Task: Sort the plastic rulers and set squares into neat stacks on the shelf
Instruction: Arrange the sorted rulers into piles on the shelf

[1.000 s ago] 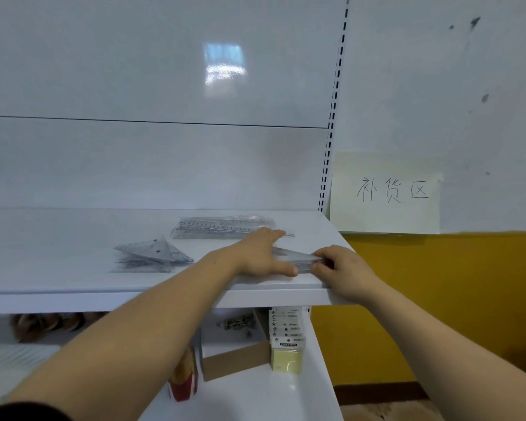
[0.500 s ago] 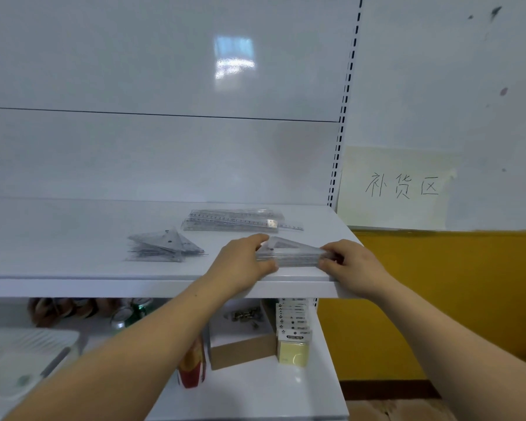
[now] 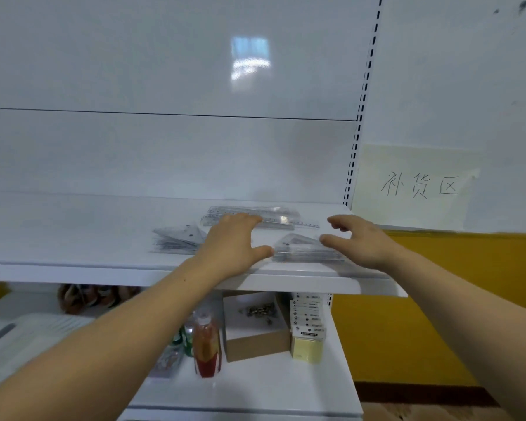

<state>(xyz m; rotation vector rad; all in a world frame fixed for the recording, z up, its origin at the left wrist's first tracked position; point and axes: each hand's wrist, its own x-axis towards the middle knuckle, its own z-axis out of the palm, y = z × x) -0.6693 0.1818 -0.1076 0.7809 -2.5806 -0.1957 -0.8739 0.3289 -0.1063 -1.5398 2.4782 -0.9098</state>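
1. Both hands are off the work now. The left hand (image 3: 231, 244) is spread with straight fingers and holds nothing. Its thumb tip is just beside the left end of the near set square stack (image 3: 307, 250).
2. Its fingertips reach toward the ruler stack (image 3: 280, 218) at the far side. I cannot tell whether they touch it.
3. On the other side, the right hand (image 3: 362, 244) is also loose and empty, fingers apart and lightly bent. One finger lies over the right end of the same set square stack, but blur hides whether it makes contact.
4. What changed: half a second ago both hands pinched this stack by its ends, squaring it up. They have since let go and opened out, and the stack rests flat on its own near the front right of the shelf (image 3: 104, 270).
5. Three groups now lie on the shelf — the released stack, the rulers beyond it, and a looser fan of set squares (image 3: 178, 241) to the left, partly behind the left wrist.
6. Judgement: the right-hand stack looks finished. The fanned pile to the left seems the least tidy, so it probably wants squaring next — and the left hand is already close to it.
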